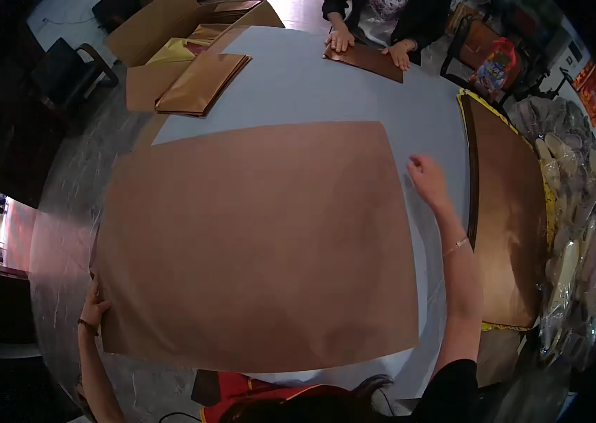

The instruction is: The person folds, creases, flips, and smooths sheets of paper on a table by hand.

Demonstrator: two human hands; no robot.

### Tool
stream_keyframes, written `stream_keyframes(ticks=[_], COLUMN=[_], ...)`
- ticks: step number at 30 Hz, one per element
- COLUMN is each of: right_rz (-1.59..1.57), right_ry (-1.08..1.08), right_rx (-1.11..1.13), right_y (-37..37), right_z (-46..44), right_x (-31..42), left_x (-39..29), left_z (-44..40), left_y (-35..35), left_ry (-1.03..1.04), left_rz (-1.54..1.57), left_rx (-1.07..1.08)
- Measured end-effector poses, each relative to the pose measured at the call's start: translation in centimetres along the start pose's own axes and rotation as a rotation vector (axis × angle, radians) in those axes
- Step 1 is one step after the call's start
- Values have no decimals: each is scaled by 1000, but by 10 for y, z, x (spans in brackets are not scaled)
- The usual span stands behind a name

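Observation:
A large brown sheet (pixel 259 243), smooth and paper- or cloth-like, lies spread over the table and reaches past its left side. My left hand (pixel 92 309) holds the sheet's left edge near the lower corner, thumb against the border and the other fingers partly hidden. Just off the sheet's right edge, my right hand (pixel 428 185) hovers over the pale table top (pixel 435 137). Its fingers are curled in, with nothing visible in them.
Across the table, a person's hands (pixel 370 53) press on a folded brown piece (pixel 368 63). A folded brown bundle (pixel 203 84) lies beside an open cardboard box (pixel 139 35). At right are a stack of brown sheets (pixel 509 225) with yellow edging and plastic-wrapped items (pixel 569 233).

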State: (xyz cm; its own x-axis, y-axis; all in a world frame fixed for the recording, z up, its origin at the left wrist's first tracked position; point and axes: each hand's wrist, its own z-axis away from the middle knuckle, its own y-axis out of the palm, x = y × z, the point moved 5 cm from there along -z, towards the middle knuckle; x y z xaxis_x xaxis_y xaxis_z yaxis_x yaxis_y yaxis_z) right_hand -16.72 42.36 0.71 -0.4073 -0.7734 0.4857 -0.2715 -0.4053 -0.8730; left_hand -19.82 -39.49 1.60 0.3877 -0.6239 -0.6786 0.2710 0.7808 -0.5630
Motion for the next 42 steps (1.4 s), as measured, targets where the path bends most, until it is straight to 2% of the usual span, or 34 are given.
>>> stream_keyframes(ticks=[2,4,5,6,8,10,11,13,15,16,18,19,21,23,26,28,31,33,34,36,38,40,42], right_rz=[88,-49,-47,-24,0,86,89,-53,-90,-129,-199,-271,-262,-250,-314,-288,-257,-280,-303,-302,-300,-358,-317], right_ry=[-295,-373,-377,-373,-365,-146,-142,-16,-4,1,-16,-36,-39,-41,6,15,-26,-20,-13,14,41,21,46], right_rx=[-119,-43,-40,-3,37,205,209,353,360,368,293,217,289,362,295,362,354,355,358,337,318,258,300], right_y=[12,25,31,38,48,41,38,41,41,41,41,39,44,49,38,39,34,36,37,35,37,38,34], right_z=[-41,-82,-100,-113,-129,-132,-135,-141,-149,-149,-147,-147,-150,-150,-142,-140,-137,-141,-143,-133,-133,-137,-138], right_x=[24,45,51,59,68,78,78,68,59,56,54,54,50,45,46,45,46,36,33,37,35,30,29], left_x=[7,14,19,25,33,23,12,-4,-6,7,39,17,-48,-14,-2,0,15,28,8,-53,7,10,5], left_z=[-8,-11,-11,-10,-15,-17,-12,-5,0,-7,-27,-19,7,-4,-8,-8,-11,-19,-11,13,-6,-7,-2], left_y=[-3,-2,-5,-8,-13,-7,-3,5,-1,-8,-17,-6,23,10,4,5,-3,-14,-3,30,3,4,9], left_ry=[-9,-26,-96,-166,-109,-54,-48,-45,-105,-104,-40,-41,-120,-72,0,22,27,3,4,8,-35,-77,-63], left_rz=[14,34,10,-14,-4,5,33,55,-184,-187,-15,-16,-8,-1,28,51,89,-115,-115,-11,1,13,213], left_rx=[26,48,-40,-129,-79,-22,-25,-22,-232,-227,-24,-24,-104,-118,-91,-56,-159,-56,-56,-71,-81,-90,-138])
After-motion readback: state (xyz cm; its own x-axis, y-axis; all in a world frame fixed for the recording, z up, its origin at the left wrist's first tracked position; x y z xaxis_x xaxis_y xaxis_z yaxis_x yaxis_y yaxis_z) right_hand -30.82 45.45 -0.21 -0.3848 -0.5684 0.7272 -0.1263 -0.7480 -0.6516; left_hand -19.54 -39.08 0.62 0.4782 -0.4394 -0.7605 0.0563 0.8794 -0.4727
